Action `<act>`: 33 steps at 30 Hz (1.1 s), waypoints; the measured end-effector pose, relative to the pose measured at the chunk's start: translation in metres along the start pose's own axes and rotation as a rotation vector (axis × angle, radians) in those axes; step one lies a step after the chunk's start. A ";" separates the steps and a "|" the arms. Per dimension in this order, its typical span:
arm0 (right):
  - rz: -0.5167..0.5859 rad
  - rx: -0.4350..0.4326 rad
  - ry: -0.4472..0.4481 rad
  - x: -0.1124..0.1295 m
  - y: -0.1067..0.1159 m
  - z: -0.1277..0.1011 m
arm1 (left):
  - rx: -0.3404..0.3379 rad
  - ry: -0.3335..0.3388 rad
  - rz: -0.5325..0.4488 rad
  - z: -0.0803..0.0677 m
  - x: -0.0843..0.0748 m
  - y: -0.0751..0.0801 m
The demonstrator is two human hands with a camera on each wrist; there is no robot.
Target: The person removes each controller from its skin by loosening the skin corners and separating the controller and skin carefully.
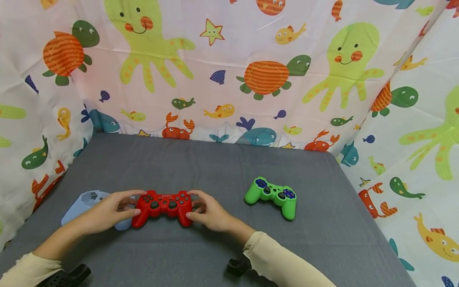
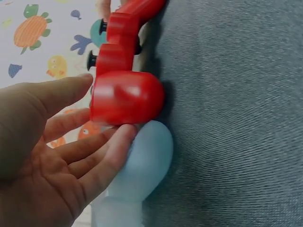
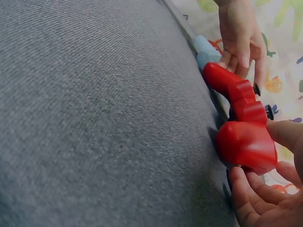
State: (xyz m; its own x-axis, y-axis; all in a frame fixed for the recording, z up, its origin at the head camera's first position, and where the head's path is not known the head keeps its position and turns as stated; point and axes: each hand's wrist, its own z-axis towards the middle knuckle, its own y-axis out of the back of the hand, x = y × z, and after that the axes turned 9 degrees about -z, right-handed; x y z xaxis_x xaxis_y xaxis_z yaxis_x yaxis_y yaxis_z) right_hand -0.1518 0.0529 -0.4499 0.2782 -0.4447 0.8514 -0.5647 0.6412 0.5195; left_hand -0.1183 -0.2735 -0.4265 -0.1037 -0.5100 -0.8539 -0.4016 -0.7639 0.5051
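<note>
A red game controller (image 1: 166,201) with black thumbsticks lies level, close over the grey cloth, with one hand at each end. My left hand (image 1: 107,211) holds its left end, forefinger at the top corner and thumb by the handle. On the opposite end, my right hand (image 1: 211,211) grips with thumb and forefinger, its other fingers curled behind. A light blue, soft-looking controller cover (image 1: 73,211) with cut-out openings lies partly hidden under my left hand. In the left wrist view, the cover's rounded handle (image 2: 150,158) sits right beside the red controller's end.
To the right a green controller (image 1: 274,195) with blue button areas rests on the grey cloth-covered table (image 1: 201,163). A white curtain (image 1: 229,48) printed with sea animals hangs along the back and sides. Black wrist-camera mounts (image 1: 238,267) show under both sleeves.
</note>
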 end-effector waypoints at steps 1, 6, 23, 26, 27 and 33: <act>-0.001 0.003 -0.006 0.000 0.001 0.000 | 0.000 0.004 0.002 0.000 -0.001 0.001; -0.008 0.000 -0.015 -0.002 0.011 -0.004 | 0.001 0.016 -0.019 -0.002 -0.003 0.004; -0.097 -0.171 0.046 -0.001 0.048 -0.013 | -0.193 -0.135 0.080 0.007 -0.027 0.010; -0.089 -0.195 0.058 -0.003 0.051 -0.013 | -0.230 -0.172 0.070 0.011 -0.032 0.009; -0.087 -0.203 0.069 -0.004 0.052 -0.013 | -0.238 -0.178 0.062 0.013 -0.034 0.009; -0.077 -0.259 0.102 -0.009 0.060 -0.013 | -0.255 -0.206 0.013 0.025 -0.048 0.002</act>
State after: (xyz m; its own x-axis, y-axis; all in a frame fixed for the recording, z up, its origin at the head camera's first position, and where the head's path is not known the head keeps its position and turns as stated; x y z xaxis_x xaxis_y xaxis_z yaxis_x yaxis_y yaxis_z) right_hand -0.1782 0.1035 -0.4255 0.3970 -0.4411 0.8049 -0.3256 0.7523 0.5728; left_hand -0.1365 -0.2403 -0.3874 -0.2994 -0.4497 -0.8415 -0.1613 -0.8454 0.5092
